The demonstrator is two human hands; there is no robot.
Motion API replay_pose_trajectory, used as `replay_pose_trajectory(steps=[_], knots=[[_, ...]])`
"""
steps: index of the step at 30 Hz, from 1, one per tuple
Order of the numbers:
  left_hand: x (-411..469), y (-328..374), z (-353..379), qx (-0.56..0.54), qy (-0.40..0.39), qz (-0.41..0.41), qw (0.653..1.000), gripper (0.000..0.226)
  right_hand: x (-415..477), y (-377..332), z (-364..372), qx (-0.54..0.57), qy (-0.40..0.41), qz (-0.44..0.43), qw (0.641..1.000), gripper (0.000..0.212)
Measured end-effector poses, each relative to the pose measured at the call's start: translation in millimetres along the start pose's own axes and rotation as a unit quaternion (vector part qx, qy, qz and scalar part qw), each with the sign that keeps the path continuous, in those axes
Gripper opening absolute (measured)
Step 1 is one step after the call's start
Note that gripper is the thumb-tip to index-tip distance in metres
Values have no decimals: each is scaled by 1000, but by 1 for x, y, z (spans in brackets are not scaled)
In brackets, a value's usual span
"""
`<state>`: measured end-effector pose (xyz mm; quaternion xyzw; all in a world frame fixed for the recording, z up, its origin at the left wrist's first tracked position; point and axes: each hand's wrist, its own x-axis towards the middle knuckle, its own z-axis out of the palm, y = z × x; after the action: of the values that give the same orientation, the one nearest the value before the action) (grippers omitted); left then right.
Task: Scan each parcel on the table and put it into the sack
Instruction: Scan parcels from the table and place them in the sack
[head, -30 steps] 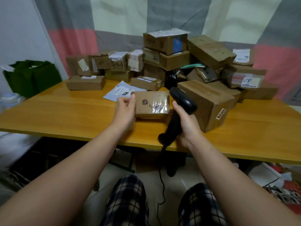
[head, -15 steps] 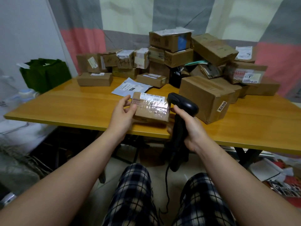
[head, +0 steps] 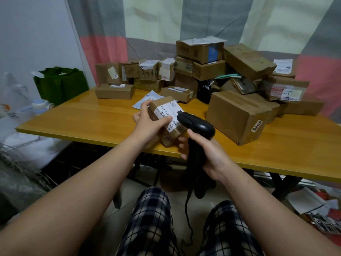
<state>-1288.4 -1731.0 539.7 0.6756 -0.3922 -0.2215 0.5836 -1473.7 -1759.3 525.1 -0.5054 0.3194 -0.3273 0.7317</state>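
Observation:
My left hand (head: 150,122) grips a small brown parcel (head: 167,115) above the near edge of the wooden table (head: 88,119). The parcel is tilted so its white barcode label faces up. My right hand (head: 206,152) grips the handle of a black corded barcode scanner (head: 196,126), whose head sits right beside the label. A heap of cardboard parcels (head: 221,71) fills the back of the table. A white sack (head: 16,115) stands on the floor at the left, only partly in view.
A large box marked 6205 (head: 238,115) stands just right of the scanner. A flat grey mailer (head: 147,98) lies behind the held parcel. A green bag (head: 60,84) stands off the table's far left corner. Papers litter the floor at the right (head: 313,206).
My left hand has turned the parcel so its white label faces up and angled it toward the scanner. The scanner head has moved closer over the label. The view shifted slightly left.

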Motion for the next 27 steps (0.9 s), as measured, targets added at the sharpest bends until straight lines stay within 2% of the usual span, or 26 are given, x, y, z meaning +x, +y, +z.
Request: replay_pose_trajectory(steps=[4,7,9,11,13,14,16,17,19,22,27], knots=[[20,28,-7,119,0,105,987,78,4,-11,-3,-3,51,-45,998,22],[38,45,-16,277,-90,149,945,92,3,-17,-9,-12,60,-85,994,17],[40,42,-14,327,-172,137,919,95,1,-15,-12,-55,68,-107,990,18],[35,28,-9,361,-213,130,899,74,-1,-9,-14,-125,75,-128,981,20],[31,11,-10,395,-174,155,889,56,-2,-2,-16,-187,79,-141,969,16],[28,2,-14,401,-134,162,892,60,-3,1,-17,-209,79,-144,964,13],[16,-10,-23,323,-68,140,934,80,-4,7,-17,-238,77,-146,957,12],[10,-15,-27,253,-57,116,959,90,-5,10,-15,-250,78,-149,954,13],[1,-26,-32,152,-82,67,983,105,-5,15,-11,-272,81,-155,946,16],[1,-40,-34,98,-96,31,990,106,-7,20,-4,-291,81,-166,939,17],[7,-40,-35,152,-52,74,984,100,-13,21,-1,-301,77,-174,934,13]])
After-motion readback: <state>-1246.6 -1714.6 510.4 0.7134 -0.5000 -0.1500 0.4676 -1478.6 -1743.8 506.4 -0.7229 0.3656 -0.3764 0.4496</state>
